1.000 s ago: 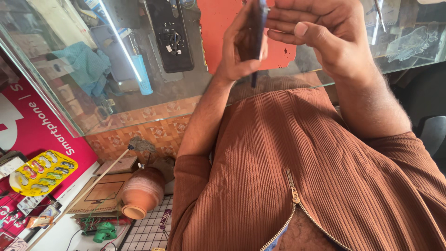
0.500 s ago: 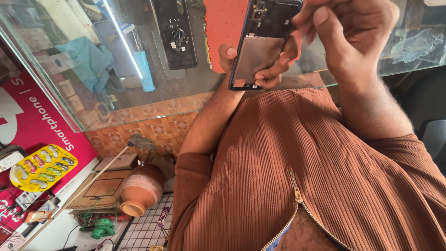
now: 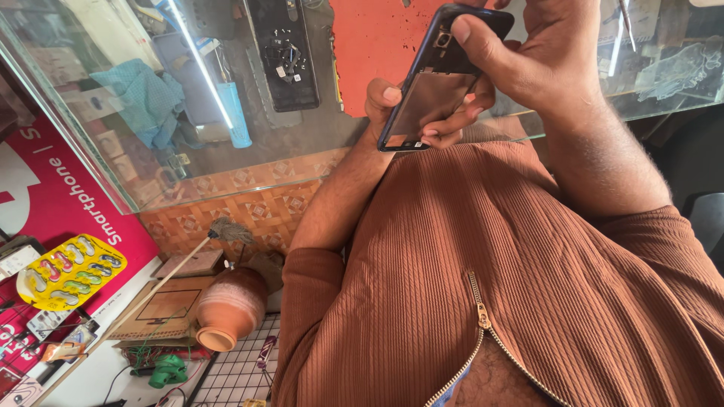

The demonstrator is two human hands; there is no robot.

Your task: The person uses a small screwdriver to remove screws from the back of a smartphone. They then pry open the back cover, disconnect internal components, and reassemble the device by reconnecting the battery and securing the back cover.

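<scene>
Gripping phone frame [image 3: 434, 83], fingers [image 3: 445, 134] curled

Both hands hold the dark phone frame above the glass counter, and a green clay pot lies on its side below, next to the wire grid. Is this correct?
Not quite: in the head view the clay pot is terracotta brown, not green. The rest holds: the left hand and right hand both hold the dark phone frame above the glass counter, and the pot lies on its side beside the wire grid.

dark blue phone frame [image 3: 434, 83], orange mat [image 3: 369, 45], terracotta pot [image 3: 228, 307]
</scene>
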